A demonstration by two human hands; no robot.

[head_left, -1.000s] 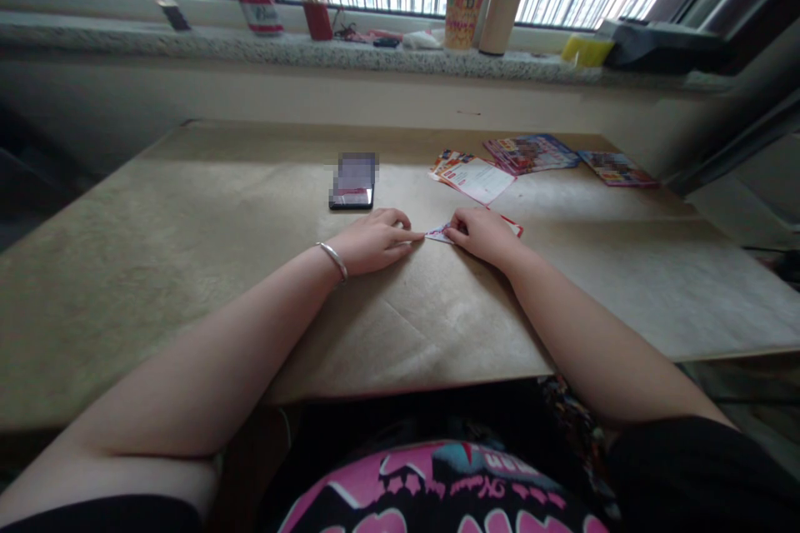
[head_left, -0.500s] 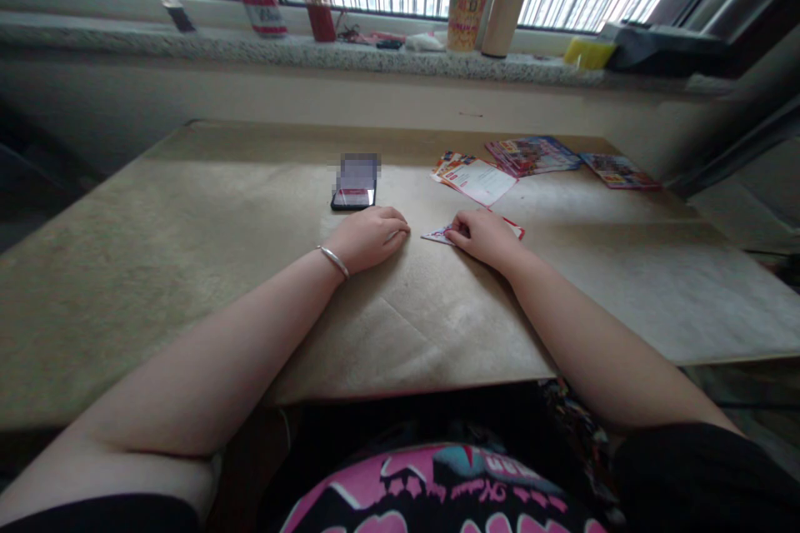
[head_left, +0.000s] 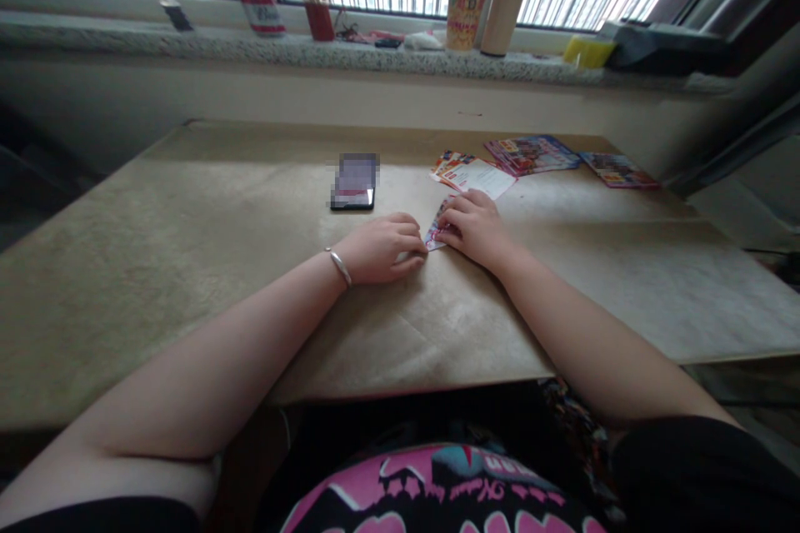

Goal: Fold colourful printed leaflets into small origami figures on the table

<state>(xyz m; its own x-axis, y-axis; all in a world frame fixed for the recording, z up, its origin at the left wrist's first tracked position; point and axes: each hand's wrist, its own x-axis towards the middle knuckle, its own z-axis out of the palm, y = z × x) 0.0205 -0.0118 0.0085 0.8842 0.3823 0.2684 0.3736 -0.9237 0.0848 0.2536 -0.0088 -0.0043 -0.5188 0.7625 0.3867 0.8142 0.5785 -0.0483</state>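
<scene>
A folded sheet of printed paper, white with colourful print, lies on the table in front of me, its narrow corner pointing toward me. My right hand covers most of it, with curled fingers gripping it from the right. My left hand, a silver bangle on its wrist, meets the near corner with fingertips and thumb drawn together. How much of the corner is between them is hard to make out. Just beyond, a fan of printed cards lies with a white one on top.
A phone with a blurred screen lies beyond my left hand. Stacks of colourful booklets and a smaller pile lie at the back right. A can, a patterned cup and a yellow object stand on the windowsill.
My left hand has moved right to the paper's corner. My right hand has turned the paper, so its corner now points nearer to me, and has shifted slightly away.
</scene>
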